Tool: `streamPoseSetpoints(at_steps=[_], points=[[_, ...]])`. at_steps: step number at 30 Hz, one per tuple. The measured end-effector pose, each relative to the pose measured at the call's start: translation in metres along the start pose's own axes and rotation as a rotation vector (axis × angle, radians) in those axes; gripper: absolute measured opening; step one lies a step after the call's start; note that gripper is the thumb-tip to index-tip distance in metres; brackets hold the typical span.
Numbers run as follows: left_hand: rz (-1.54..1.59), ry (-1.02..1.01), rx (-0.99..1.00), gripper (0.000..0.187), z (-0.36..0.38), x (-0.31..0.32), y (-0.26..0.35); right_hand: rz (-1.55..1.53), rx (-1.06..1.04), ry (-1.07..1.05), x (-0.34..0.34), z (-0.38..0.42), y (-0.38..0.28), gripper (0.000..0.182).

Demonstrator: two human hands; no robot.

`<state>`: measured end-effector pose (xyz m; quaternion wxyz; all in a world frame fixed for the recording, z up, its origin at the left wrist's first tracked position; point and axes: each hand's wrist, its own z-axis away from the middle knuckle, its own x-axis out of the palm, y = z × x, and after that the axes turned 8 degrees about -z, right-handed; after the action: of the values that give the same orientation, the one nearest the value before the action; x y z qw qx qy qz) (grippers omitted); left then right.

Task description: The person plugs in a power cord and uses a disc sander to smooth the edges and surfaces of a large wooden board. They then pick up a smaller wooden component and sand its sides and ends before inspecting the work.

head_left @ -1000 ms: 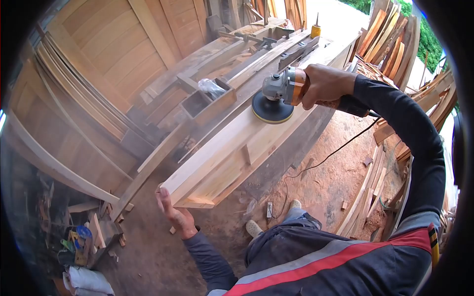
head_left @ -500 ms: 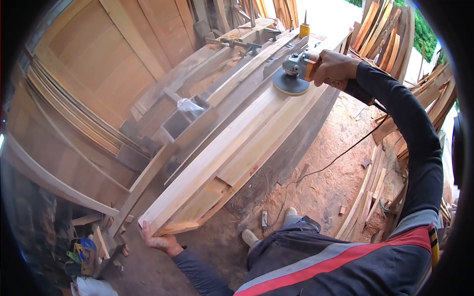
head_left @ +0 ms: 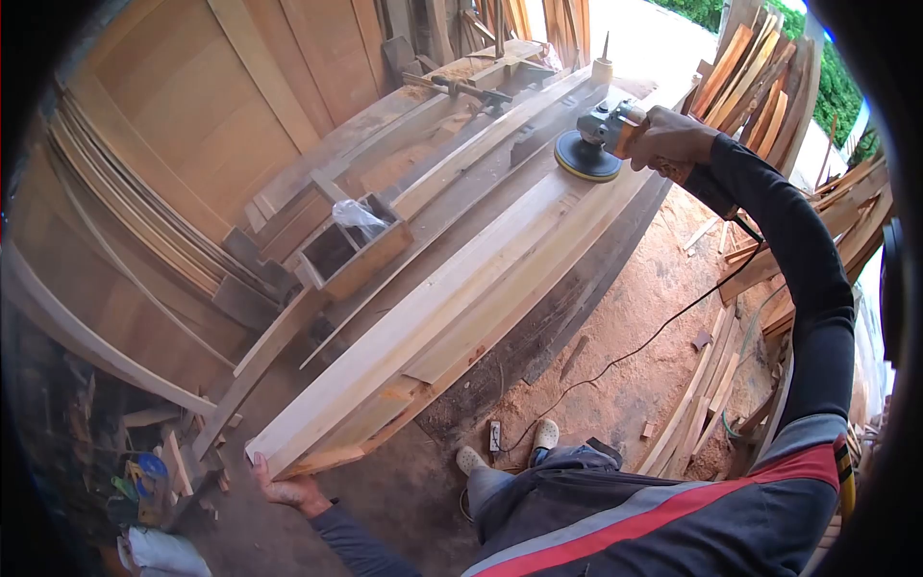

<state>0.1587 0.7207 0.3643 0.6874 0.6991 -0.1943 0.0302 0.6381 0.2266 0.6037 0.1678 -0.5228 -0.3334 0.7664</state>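
Observation:
A long pale wooden plank (head_left: pixel 423 313) lies lengthwise on the workbench, with a stepped edge along its right side. My left hand (head_left: pixel 290 490) grips its near-left end, thumb up at the corner and the other fingers partly hidden. At the far end, my right hand (head_left: pixel 673 140) is wrapped around the body of an angle grinder (head_left: pixel 608 127). The grinder's round sanding disc (head_left: pixel 586 157) lies flat against the wood, and dust hazes the air around the bench. From the tool's rear a black cord (head_left: pixel 663 330) runs down to the floor.
An open wooden box (head_left: pixel 370 260) with a plastic bag (head_left: pixel 359 217) sits left of the plank. Large wooden panels (head_left: pixel 240 87) lean at the left. Offcuts (head_left: pixel 697 394) and sawdust cover the floor at right. A power strip (head_left: pixel 494 436) lies near my feet.
The grinder has slid a little farther toward the plank's far end. My left hand keeps its grip on the near end. The whole view has shifted slightly.

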Motion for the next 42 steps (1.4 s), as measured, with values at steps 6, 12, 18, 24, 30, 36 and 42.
streamPoseSetpoints(at_steps=[6,12,18,24,30,36,42], points=[[0.013,0.004,-0.014,0.046,-0.002,-0.002,-0.004,0.014,-0.104,-0.081,0.047,0.018,-0.029,0.027],[-0.022,-0.073,0.070,0.043,0.005,0.008,0.007,0.092,-0.142,-0.161,0.092,0.033,-0.068,0.029],[-0.020,-0.049,0.076,0.040,0.009,0.017,0.013,0.117,-0.218,-0.234,0.129,0.054,-0.098,0.031],[-0.003,-0.127,0.050,0.037,0.009,0.014,0.016,0.132,-0.238,-0.270,0.167,0.077,-0.136,0.032],[0.072,-0.140,-0.023,0.034,0.011,0.017,0.023,0.153,-0.247,-0.321,0.205,0.094,-0.161,0.034],[0.059,-0.142,-0.002,0.039,0.008,0.013,0.020,0.146,-0.318,-0.427,0.260,0.113,-0.205,0.033],[-0.003,-0.150,0.003,0.047,0.007,0.011,0.018,0.360,-0.270,-0.387,0.264,0.141,-0.227,0.036]])
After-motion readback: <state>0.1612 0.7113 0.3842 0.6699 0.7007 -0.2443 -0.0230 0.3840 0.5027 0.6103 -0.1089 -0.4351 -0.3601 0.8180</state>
